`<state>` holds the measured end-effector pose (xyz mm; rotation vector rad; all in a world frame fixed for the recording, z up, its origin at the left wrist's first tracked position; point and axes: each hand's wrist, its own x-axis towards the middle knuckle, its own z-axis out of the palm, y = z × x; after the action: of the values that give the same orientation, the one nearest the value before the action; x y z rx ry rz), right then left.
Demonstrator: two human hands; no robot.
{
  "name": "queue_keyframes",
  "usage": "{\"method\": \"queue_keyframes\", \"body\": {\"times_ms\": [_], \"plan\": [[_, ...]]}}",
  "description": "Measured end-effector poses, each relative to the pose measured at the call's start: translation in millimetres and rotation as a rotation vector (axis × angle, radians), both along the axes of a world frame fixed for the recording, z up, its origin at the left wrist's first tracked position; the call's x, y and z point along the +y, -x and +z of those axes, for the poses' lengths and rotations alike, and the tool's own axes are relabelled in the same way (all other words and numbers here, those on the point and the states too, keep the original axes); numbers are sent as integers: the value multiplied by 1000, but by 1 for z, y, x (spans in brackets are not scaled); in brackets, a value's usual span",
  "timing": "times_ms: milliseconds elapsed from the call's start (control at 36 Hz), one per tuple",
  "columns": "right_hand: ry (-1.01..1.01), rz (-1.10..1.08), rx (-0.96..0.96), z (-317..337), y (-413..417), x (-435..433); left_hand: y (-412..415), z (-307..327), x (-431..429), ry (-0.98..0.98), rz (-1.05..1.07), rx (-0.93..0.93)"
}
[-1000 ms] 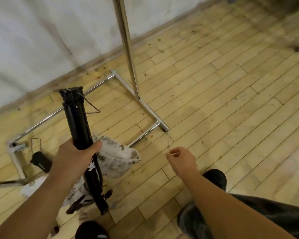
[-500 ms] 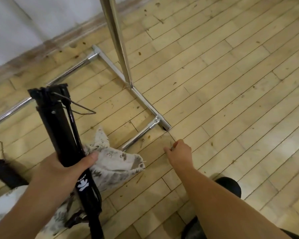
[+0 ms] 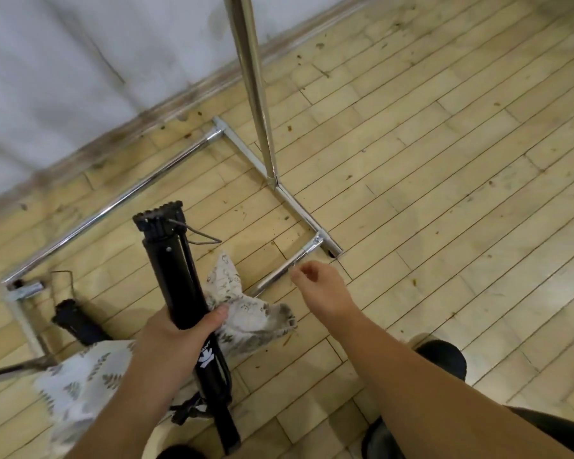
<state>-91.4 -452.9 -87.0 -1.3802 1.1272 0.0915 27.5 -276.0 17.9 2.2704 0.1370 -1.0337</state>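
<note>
head view: left hand [image 3: 176,339] wrapped tight round black tripod [image 3: 176,279], held tilted over patterned cloth [image 3: 246,313] on the floor [image 3: 444,226], likely freeing right hand [image 3: 318,286], which hovered fingers-curled by the chrome rack base [image 3: 299,207] front corner, couldn't tell if pinching anything.

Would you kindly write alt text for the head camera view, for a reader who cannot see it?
The left hand grips a black folded tripod above a patterned cloth on a wooden floor. The right hand hovers, fingers curled, near a chrome rack base.
</note>
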Motion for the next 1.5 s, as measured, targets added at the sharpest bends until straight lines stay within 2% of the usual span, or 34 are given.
{"method": "queue_keyframes", "body": {"times_ms": [167,278,417,528,667,778,1056,1167,1278,1417,1500], "plan": [[-226,286,-259,89,11,19,20,48,17,111,20,-20],[-221,490,-329,144,30,34,35,82,35,181,65,-3],[143,781,-309,205,50,54,57,132,56,265,74,-18],[446,873,-268,243,72,63,69,163,70,242,-5,-145],[798,946,-204,284,94,86,94,192,98,233,-143,-187],[919,999,-152,302,116,102,121,202,116,255,-182,-184],[794,680,124,302,172,122,165,202,138,376,-226,-159],[561,577,163,295,184,122,173,195,147,368,-223,-145],[390,487,80,294,185,126,176,185,152,363,-184,-147],[8,332,-160,314,186,128,170,183,151,363,-234,-187],[-89,320,-227,318,185,126,168,182,151,362,-237,-228]]}}
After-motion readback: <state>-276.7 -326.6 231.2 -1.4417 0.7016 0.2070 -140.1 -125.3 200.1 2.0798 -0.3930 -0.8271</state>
